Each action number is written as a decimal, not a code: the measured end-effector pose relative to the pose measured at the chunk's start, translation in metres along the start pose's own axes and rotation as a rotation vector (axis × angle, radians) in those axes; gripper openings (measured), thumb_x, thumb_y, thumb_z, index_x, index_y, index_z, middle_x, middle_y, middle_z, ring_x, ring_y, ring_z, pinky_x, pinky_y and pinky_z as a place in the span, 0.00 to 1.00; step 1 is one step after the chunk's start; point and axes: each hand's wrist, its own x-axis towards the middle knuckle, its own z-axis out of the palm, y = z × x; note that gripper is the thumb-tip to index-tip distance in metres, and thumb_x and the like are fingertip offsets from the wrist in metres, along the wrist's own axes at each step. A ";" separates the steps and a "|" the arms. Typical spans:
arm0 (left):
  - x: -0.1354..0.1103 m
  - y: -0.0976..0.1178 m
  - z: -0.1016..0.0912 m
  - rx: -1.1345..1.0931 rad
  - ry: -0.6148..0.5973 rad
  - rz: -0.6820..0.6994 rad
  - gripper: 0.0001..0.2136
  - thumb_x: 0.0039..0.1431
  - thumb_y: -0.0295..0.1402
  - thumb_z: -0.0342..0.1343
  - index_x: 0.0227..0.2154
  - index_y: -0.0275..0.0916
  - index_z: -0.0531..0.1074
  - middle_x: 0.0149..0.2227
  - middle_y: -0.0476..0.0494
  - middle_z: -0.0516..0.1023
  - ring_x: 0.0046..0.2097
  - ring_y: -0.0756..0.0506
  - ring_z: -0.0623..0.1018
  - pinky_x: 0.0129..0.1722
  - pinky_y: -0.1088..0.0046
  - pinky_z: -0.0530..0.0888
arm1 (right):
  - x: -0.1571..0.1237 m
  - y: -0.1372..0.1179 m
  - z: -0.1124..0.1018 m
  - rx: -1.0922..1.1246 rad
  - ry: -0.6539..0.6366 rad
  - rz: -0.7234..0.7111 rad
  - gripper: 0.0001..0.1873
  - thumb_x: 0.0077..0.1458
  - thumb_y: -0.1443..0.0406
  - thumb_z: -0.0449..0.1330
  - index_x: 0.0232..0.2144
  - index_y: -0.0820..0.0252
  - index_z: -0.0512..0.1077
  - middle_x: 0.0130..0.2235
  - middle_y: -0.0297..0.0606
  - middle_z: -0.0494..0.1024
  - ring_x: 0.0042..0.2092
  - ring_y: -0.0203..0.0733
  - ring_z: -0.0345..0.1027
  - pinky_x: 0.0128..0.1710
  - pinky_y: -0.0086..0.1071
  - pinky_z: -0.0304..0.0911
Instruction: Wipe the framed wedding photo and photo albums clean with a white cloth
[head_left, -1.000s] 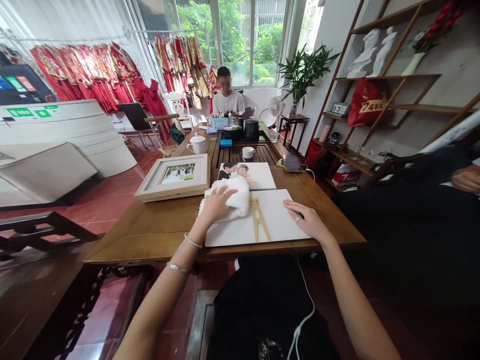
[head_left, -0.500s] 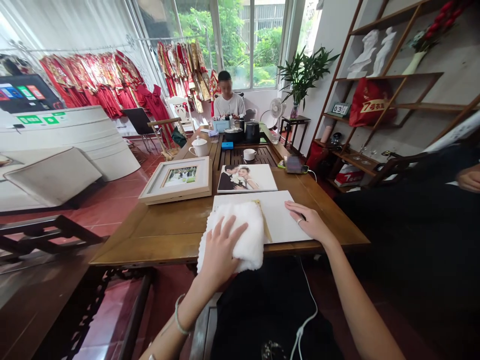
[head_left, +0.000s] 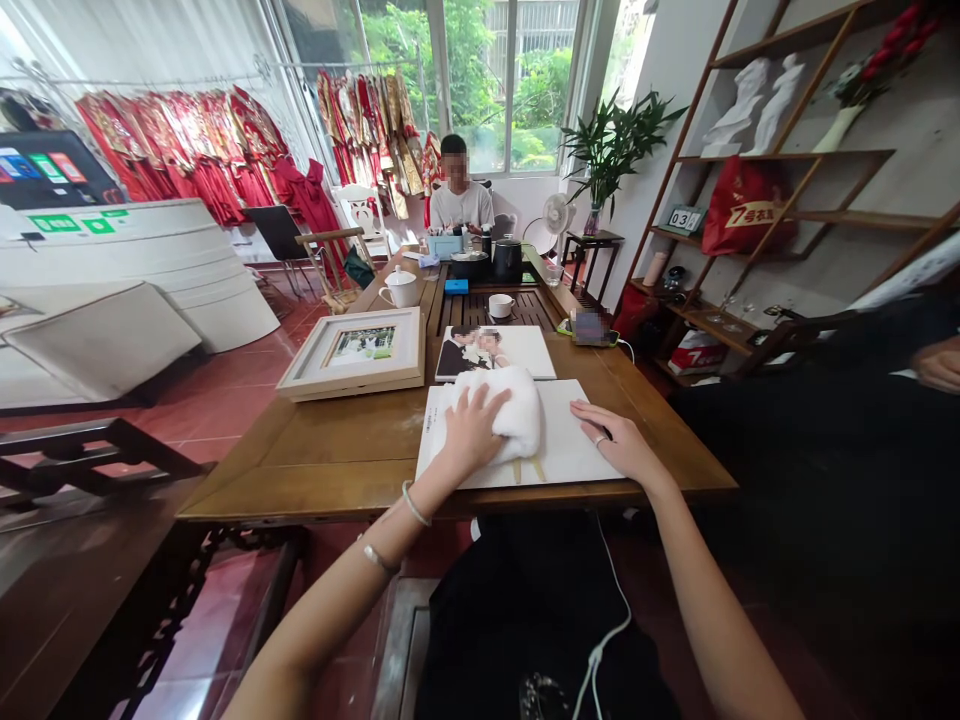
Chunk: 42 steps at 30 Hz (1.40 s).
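Moved since the preceding frame: your left hand [head_left: 472,432] and the white cloth [head_left: 516,405] have shifted from the near-left part of the white board [head_left: 564,440], where the cloth overhung its near edge, to the board's far-middle part. Your left fingers are spread over the cloth, palm down. Beneath it, on the board, lies a yellowish two-legged piece [head_left: 517,471], only its leg ends showing. Your right hand [head_left: 611,440] rests flat on the board's right edge, fingers extended, a ring on one. Just beyond the board lies a couple's photo print [head_left: 529,352]; to the board's far left, a framed picture [head_left: 362,345]. Farther beyond the board stand a white cup [head_left: 501,307] and, leftward, a lidded cup [head_left: 403,291], all on the wooden table [head_left: 300,455].
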 end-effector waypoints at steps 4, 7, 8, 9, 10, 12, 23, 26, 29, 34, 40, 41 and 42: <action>0.022 -0.007 -0.002 0.018 -0.002 0.025 0.29 0.57 0.33 0.52 0.62 0.51 0.55 0.65 0.42 0.56 0.64 0.32 0.55 0.55 0.46 0.65 | 0.000 0.001 0.000 -0.006 -0.006 -0.004 0.18 0.58 0.65 0.54 0.49 0.52 0.74 0.56 0.37 0.73 0.60 0.46 0.63 0.64 0.48 0.53; 0.026 -0.008 -0.004 0.030 0.016 0.033 0.29 0.57 0.33 0.52 0.62 0.50 0.57 0.63 0.42 0.60 0.62 0.33 0.59 0.53 0.48 0.66 | 0.000 0.002 0.000 -0.013 -0.007 -0.007 0.18 0.58 0.64 0.54 0.49 0.52 0.74 0.56 0.36 0.73 0.60 0.46 0.64 0.64 0.48 0.53; 0.024 -0.006 -0.005 0.031 0.021 0.031 0.28 0.57 0.33 0.52 0.62 0.50 0.57 0.62 0.42 0.61 0.61 0.33 0.61 0.53 0.49 0.67 | 0.000 0.002 0.000 -0.016 -0.009 -0.008 0.18 0.58 0.64 0.54 0.50 0.52 0.74 0.56 0.36 0.73 0.60 0.46 0.63 0.64 0.47 0.53; 0.022 -0.004 -0.005 0.032 0.023 0.025 0.28 0.57 0.33 0.52 0.61 0.50 0.57 0.61 0.42 0.62 0.60 0.33 0.63 0.52 0.49 0.68 | 0.000 0.002 0.000 -0.019 -0.012 -0.008 0.18 0.58 0.64 0.54 0.50 0.52 0.74 0.56 0.36 0.73 0.60 0.46 0.63 0.64 0.47 0.53; 0.018 -0.001 -0.005 0.033 0.023 0.015 0.28 0.57 0.34 0.52 0.61 0.49 0.58 0.60 0.41 0.63 0.59 0.33 0.63 0.51 0.49 0.69 | 0.001 0.001 0.000 -0.021 -0.012 -0.008 0.18 0.58 0.64 0.54 0.50 0.53 0.74 0.56 0.37 0.73 0.60 0.46 0.63 0.64 0.47 0.53; 0.007 0.006 -0.005 0.040 0.016 -0.005 0.28 0.57 0.35 0.53 0.62 0.48 0.57 0.61 0.39 0.62 0.58 0.31 0.63 0.50 0.48 0.69 | 0.001 0.000 0.000 -0.022 -0.010 -0.003 0.18 0.58 0.64 0.54 0.49 0.53 0.74 0.56 0.37 0.73 0.60 0.47 0.64 0.64 0.47 0.54; -0.076 0.037 0.004 0.090 0.015 0.044 0.38 0.51 0.33 0.59 0.65 0.50 0.50 0.66 0.40 0.53 0.64 0.28 0.53 0.54 0.45 0.63 | 0.000 -0.004 0.000 -0.025 -0.006 -0.001 0.19 0.58 0.64 0.53 0.49 0.59 0.74 0.56 0.42 0.73 0.59 0.47 0.64 0.63 0.47 0.55; -0.074 0.037 0.004 0.086 0.009 0.054 0.38 0.51 0.33 0.59 0.65 0.50 0.50 0.66 0.40 0.53 0.64 0.27 0.52 0.54 0.45 0.64 | 0.000 -0.003 0.001 -0.028 0.001 -0.003 0.18 0.58 0.65 0.53 0.49 0.57 0.75 0.55 0.41 0.73 0.59 0.47 0.65 0.62 0.47 0.56; -0.059 0.037 0.001 0.078 -0.011 0.048 0.36 0.51 0.33 0.59 0.64 0.50 0.53 0.66 0.41 0.53 0.64 0.28 0.53 0.53 0.45 0.65 | 0.000 -0.003 0.001 -0.031 0.003 -0.002 0.18 0.58 0.65 0.54 0.49 0.56 0.75 0.55 0.40 0.73 0.59 0.47 0.65 0.62 0.47 0.56; -0.023 0.040 -0.004 0.077 -0.029 0.026 0.33 0.53 0.38 0.58 0.63 0.49 0.55 0.66 0.40 0.52 0.63 0.27 0.54 0.51 0.44 0.66 | 0.000 -0.002 0.000 -0.044 0.003 -0.018 0.18 0.58 0.65 0.54 0.49 0.56 0.75 0.56 0.40 0.73 0.59 0.47 0.65 0.62 0.47 0.56; 0.017 0.057 -0.005 0.115 -0.040 0.048 0.29 0.57 0.41 0.55 0.61 0.46 0.57 0.65 0.37 0.53 0.63 0.26 0.54 0.52 0.43 0.64 | 0.001 -0.002 0.000 -0.059 0.008 -0.019 0.18 0.57 0.65 0.54 0.48 0.56 0.75 0.55 0.41 0.73 0.58 0.48 0.66 0.61 0.48 0.58; 0.023 0.060 -0.004 0.113 -0.040 0.050 0.29 0.57 0.40 0.55 0.62 0.46 0.57 0.65 0.38 0.53 0.63 0.26 0.53 0.52 0.43 0.64 | 0.002 -0.002 0.000 -0.059 0.007 -0.016 0.18 0.57 0.65 0.54 0.47 0.56 0.76 0.55 0.41 0.74 0.58 0.49 0.66 0.60 0.48 0.59; 0.028 0.063 -0.002 0.107 -0.040 0.052 0.29 0.57 0.40 0.54 0.62 0.46 0.56 0.66 0.38 0.52 0.63 0.26 0.53 0.53 0.43 0.63 | 0.002 -0.003 -0.001 -0.058 0.005 -0.013 0.18 0.56 0.65 0.54 0.47 0.56 0.76 0.55 0.42 0.74 0.57 0.49 0.67 0.60 0.48 0.59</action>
